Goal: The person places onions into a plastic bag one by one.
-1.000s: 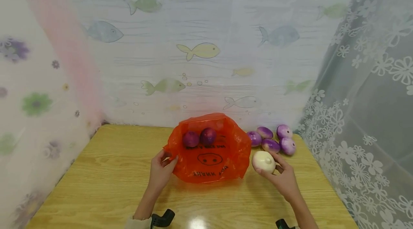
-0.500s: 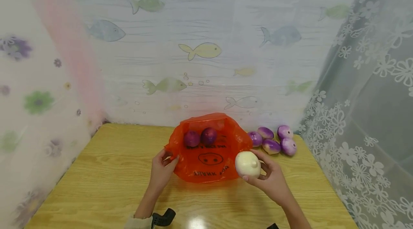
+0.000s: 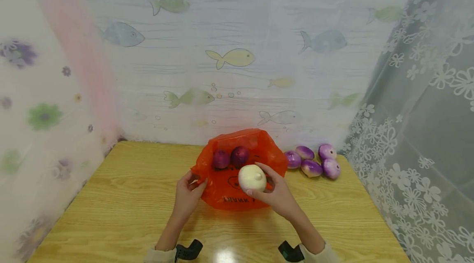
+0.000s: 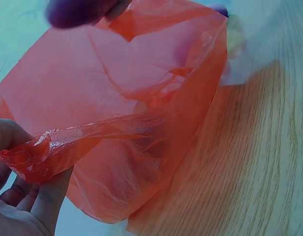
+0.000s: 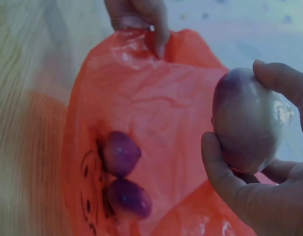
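A red plastic bag [image 3: 266,152] lies on the table with its mouth spread open, black print and a pig face on it. Two dark purple onions [image 3: 240,156] sit inside. My left hand [image 3: 188,197] pinches the bag's left rim; the left wrist view shows the crumpled edge [image 4: 38,155] between thumb and fingers. My right hand [image 3: 279,195] grips a white-and-purple onion [image 3: 252,178] in front of the bag's opening. In the right wrist view this onion [image 5: 250,123] is held between the fingers and thumb, over the bag.
Several purple-and-white onions [image 3: 311,168] lie grouped on the wooden table [image 3: 129,197] right of the bag. A curtain printed with fish [image 3: 229,69] hangs behind the table, and a lace curtain [image 3: 418,164] runs along the right side.
My right hand has carried the white-and-purple onion leftward from beside the bag to in front of its opening. The left hand keeps its hold on the rim, almost unmoved.
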Available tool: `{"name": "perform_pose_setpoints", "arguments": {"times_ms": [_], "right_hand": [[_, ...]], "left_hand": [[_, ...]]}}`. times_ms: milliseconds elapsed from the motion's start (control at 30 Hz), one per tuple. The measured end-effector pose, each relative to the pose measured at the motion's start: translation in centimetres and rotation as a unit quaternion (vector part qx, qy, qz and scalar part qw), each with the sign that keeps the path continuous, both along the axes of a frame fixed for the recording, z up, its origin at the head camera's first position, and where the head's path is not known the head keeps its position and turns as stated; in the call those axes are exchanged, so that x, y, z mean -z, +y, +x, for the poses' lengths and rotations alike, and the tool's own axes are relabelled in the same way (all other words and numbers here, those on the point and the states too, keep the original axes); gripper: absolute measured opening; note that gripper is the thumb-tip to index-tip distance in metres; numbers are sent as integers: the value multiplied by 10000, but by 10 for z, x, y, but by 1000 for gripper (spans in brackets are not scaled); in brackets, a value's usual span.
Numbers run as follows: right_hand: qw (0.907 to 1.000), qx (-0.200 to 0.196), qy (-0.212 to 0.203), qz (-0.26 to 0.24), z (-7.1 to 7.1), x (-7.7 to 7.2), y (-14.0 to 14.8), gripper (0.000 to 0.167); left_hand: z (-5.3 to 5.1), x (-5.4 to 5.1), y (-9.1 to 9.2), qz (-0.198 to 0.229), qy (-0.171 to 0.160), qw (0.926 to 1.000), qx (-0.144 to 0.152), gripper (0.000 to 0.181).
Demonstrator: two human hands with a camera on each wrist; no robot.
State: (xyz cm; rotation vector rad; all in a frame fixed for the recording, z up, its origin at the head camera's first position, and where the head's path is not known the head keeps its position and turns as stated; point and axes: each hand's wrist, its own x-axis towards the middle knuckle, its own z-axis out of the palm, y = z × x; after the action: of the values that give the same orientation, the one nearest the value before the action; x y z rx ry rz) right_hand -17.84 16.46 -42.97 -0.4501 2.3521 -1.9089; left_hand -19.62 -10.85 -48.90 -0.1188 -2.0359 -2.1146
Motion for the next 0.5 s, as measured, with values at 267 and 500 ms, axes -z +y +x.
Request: {"name": "perform_pose_setpoints", "arguments": {"times_ms": [267, 500], "right_hand": [[9983, 206, 131, 535, -35, 3, -42, 76], [9955, 467, 232, 785, -60, 9, -62, 80]], "left_hand": [[-2, 1, 0, -37, 95, 9999, -96, 28], [-2, 1, 0, -105, 42, 9998, -137, 30]]}}
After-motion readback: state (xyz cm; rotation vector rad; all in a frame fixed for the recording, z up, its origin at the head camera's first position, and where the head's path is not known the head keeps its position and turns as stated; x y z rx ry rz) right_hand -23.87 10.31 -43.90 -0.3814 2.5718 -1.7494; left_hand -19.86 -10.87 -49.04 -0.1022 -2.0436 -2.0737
